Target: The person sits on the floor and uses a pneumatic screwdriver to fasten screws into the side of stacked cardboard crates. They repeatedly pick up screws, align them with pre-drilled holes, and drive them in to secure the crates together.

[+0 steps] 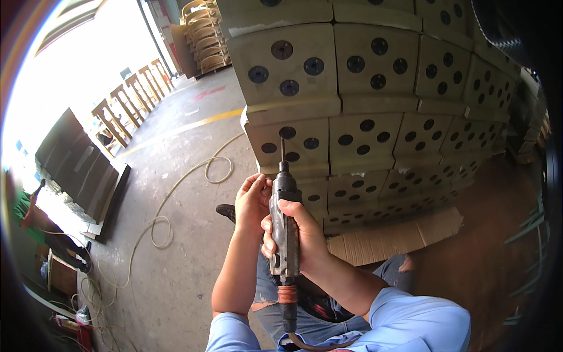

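Note:
My right hand is wrapped around a dark, straight-bodied pneumatic screwdriver, its thumb along the top. The long bit points away from me, its tip at the upper dark round disc on a beige padded block. Whether the tip touches the disc, I cannot tell. Close to the left of the tool's nose, my left hand has its fingertips pinched together. Anything between those fingers is too small to make out. A hose leaves the tool's rear end near my lap.
Similar beige blocks with dark discs rise in a stacked wall ahead. Flattened cardboard lies at its foot. A pale hose loops over the floor at left. Beyond stand wooden chair frames, a grey stack and another person.

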A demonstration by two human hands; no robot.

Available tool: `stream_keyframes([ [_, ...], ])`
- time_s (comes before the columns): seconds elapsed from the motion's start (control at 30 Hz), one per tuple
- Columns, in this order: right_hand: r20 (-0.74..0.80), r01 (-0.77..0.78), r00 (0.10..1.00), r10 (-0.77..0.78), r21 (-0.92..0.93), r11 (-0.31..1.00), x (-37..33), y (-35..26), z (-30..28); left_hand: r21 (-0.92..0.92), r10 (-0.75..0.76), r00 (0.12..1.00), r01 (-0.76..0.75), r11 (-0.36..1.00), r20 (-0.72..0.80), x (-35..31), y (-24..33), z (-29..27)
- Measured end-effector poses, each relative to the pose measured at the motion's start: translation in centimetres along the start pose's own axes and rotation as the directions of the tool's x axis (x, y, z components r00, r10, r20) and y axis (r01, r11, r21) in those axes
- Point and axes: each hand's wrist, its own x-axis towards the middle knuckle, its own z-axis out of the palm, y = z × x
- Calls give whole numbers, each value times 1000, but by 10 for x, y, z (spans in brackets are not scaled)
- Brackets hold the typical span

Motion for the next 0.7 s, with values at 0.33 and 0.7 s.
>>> stream_keyframes([
  [0.33,47,17,999,-21,90,996,6,-8,1,10,8,1000,-8,1000,28,6,-1,-2],
  [0.7,5,7,1000,-7,76,997,11,-7,-2,93,29,999,-31,995,26,9,-5,1],
])
